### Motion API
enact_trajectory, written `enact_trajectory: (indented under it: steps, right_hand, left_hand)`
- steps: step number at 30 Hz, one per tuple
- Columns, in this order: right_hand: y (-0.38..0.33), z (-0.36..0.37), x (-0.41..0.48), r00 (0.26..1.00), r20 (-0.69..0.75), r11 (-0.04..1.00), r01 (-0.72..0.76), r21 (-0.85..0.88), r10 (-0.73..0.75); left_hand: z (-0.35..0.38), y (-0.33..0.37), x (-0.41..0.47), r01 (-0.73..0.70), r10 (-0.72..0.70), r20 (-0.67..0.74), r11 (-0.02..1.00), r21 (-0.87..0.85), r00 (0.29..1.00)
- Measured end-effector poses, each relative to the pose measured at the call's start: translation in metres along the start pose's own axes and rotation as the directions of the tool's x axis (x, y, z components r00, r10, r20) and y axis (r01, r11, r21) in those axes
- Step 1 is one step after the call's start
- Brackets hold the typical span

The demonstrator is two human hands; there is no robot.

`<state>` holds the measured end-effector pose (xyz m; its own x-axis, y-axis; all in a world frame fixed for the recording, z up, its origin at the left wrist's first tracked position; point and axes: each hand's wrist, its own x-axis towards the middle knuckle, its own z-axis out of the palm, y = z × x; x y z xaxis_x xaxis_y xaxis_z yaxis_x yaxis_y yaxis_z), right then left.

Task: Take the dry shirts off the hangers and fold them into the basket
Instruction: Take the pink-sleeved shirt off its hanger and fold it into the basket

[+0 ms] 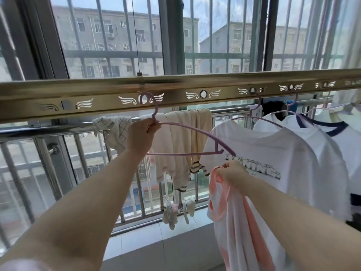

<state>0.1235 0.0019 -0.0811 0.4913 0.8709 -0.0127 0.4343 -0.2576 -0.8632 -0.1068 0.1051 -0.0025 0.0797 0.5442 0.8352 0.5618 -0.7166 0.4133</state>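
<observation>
Below the brass-coloured drying rail [175,84], the left hand [141,134] is curled round the neck of a bare lilac hanger [195,129] hooked in a rail hole, the right hand [233,174] clutches a limp pink-and-white shirt [234,222] lower down, white shirts [273,145] hang from the rail's right stretch, and barred windows [117,45] stand behind the rail

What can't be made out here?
Head view:
- Basket: out of frame.
- Pink shirt: hem cut off by bottom edge.
- Print on white shirt: lower left hidden behind right hand, lettering blurred.
- Purple hanger: neck covered by left hand.
- Shirts at right: cut off by right edge.
</observation>
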Motion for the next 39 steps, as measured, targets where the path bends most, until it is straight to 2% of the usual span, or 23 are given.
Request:
enact_trajectory:
  steps: [12,16,18,21,23,26,28,30,31,33,34,35,37,39]
  right_hand:
    - [-0.005,0.011,0.017,0.996,0.038,0.997,-0.076,0.016,0.076]
    - [-0.008,0.015,0.024,0.995,0.085,0.999,-0.053,0.008,0.052]
    - [-0.008,0.017,0.029,0.995,0.091,0.999,-0.044,0.025,0.041]
    - [-0.007,0.018,0.030,0.994,0.112,0.999,-0.014,0.033,0.010]
    - [-0.005,0.017,0.029,0.993,0.117,0.999,0.001,0.037,-0.005]
    - [0.000,0.016,0.028,0.993,0.112,0.997,0.032,0.064,-0.039]
    - [0.004,0.014,0.027,0.991,0.116,0.996,0.058,0.061,-0.065]
    - [0.008,0.011,0.025,0.988,0.130,0.995,0.079,0.065,-0.087]
    - [0.010,0.009,0.023,0.985,0.138,0.993,0.090,0.070,-0.099]
    - [0.012,0.004,0.020,0.982,0.145,0.990,0.114,0.083,-0.125]
    - [0.014,0.001,0.018,0.979,0.147,0.987,0.125,0.096,-0.139]
    - [0.015,-0.003,0.016,0.977,0.152,0.984,0.132,0.115,-0.149]
    - [0.019,-0.011,0.012,0.973,0.160,0.978,0.142,0.152,-0.166]
    - [0.023,-0.019,0.008,0.970,0.166,0.974,0.152,0.167,-0.179]
  left_hand:
    - [0.016,-0.027,0.025,-0.033,0.033,0.007,0.996,0.085,0.999]
    - [0.019,-0.044,0.030,0.008,-0.013,0.053,0.996,0.084,0.999]
    - [0.022,-0.056,0.029,0.081,-0.086,0.078,0.994,0.067,0.993]
    - [0.034,-0.077,0.023,0.149,-0.148,-0.008,0.988,0.041,0.989]
    - [0.043,-0.085,0.015,0.202,-0.187,-0.150,0.975,0.090,0.971]
    - [0.055,-0.079,-0.017,0.366,-0.361,-0.392,0.928,-0.067,0.846]
    - [0.061,-0.073,-0.039,0.527,-0.560,-0.461,0.823,-0.211,0.689]
    - [0.075,-0.074,-0.055,0.738,-0.794,-0.323,0.602,-0.306,0.514]
    - [0.082,-0.073,-0.060,0.797,-0.864,-0.204,0.503,-0.335,0.460]
    - [0.090,-0.063,-0.062,0.762,-0.878,-0.028,0.431,-0.483,0.478]
    - [0.094,-0.054,-0.061,0.705,-0.876,-0.004,0.391,-0.591,0.482]
    - [0.097,-0.045,-0.062,0.639,-0.889,0.008,0.323,-0.698,0.458]
    - [0.102,-0.027,-0.070,0.534,-0.934,0.072,0.135,-0.834,0.350]
    - [0.108,-0.018,-0.094,0.627,-0.944,0.152,0.070,-0.776,0.294]
